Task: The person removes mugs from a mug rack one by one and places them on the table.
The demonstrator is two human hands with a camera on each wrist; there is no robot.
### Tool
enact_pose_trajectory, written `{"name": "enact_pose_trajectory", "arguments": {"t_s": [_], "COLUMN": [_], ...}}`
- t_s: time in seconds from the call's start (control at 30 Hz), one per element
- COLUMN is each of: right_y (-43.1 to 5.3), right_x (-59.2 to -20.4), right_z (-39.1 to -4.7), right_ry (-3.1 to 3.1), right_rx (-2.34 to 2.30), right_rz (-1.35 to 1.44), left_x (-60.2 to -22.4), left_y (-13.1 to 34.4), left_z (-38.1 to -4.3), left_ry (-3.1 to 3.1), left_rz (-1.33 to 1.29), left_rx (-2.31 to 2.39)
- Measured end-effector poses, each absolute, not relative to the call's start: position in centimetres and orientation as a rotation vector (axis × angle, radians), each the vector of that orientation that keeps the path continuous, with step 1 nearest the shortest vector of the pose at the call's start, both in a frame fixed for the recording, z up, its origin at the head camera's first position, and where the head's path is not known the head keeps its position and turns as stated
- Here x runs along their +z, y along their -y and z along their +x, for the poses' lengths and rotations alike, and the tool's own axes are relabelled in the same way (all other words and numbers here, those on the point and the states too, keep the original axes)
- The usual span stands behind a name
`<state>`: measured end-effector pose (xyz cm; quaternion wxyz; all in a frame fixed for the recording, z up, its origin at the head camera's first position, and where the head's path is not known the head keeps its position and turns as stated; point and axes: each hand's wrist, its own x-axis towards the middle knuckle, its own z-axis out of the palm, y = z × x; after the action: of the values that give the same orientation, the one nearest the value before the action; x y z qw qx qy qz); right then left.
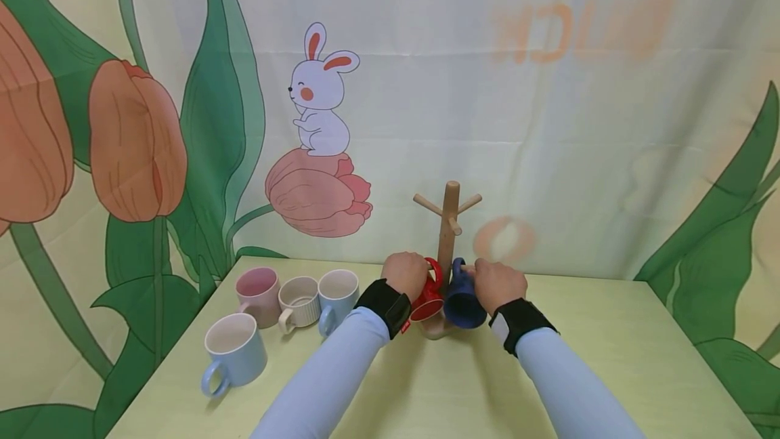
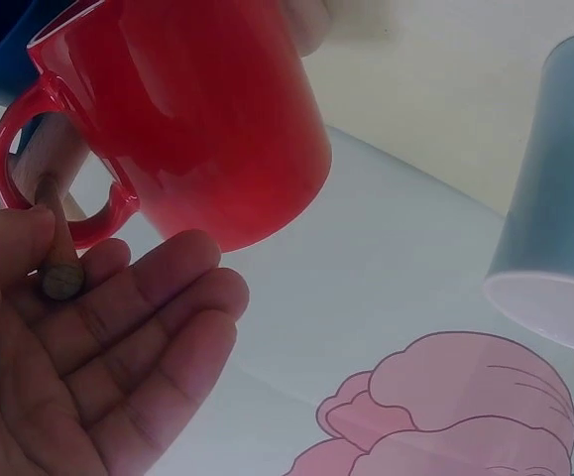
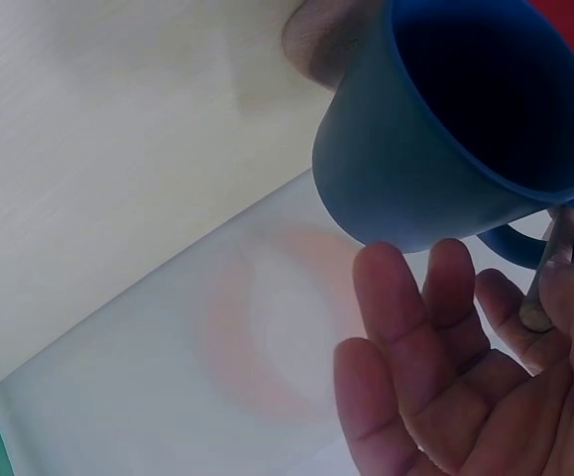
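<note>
Tulip-print curtain [image 1: 439, 100] behind pale tabletop [image 1: 597, 358], red mug [image 1: 430, 297] hangs left on the wooden mug tree [image 1: 450, 205], blue mug [image 1: 462, 295] right, handles [image 2: 2, 149] threaded on lower pegs [image 2: 62, 279] between post [image 1: 446, 246] and fingertips [image 2: 35, 232], left hand [image 1: 405, 273] and right hand [image 1: 501, 283] each pinching the nearer peg's end, other fingers [image 2: 172, 347] loosely extended.

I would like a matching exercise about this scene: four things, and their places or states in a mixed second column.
Things:
1. red mug
2. dark blue mug
3. ribbed mug
4. wooden mug tree

Places or states:
A. between the pink mug and a light blue mug
B. upper pegs without mugs
C. handle on a peg, pinched by the right hand
D. handle on a peg, pinched by the left hand

Pairs: 1-D, 2-C, 3-A, 4-B
</note>
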<state>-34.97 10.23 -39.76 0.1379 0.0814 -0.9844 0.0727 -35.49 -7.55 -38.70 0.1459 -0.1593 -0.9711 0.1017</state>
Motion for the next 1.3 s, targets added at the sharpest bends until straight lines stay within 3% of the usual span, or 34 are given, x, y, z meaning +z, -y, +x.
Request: {"name": "enact_pose_trajectory", "arguments": {"t_s": [1.0,1.3], "right_y": [-11.8,-13.6], "right_x": [-41.2,-42.5], "right_z": [-34.8,-34.6], "right_ry": [2.811,2.809], "right_rx": [0.288,0.284], "right_rz": [0.272,0.264], "left_x": [-39.7,-40.5], "left_y": [8.8,11.0], "left_z": [-34.5,-32.9], "left_ry": [2.914,2.932], "left_rz": [-0.401,-0.331], "left_rx": [0.269,0.05]}}
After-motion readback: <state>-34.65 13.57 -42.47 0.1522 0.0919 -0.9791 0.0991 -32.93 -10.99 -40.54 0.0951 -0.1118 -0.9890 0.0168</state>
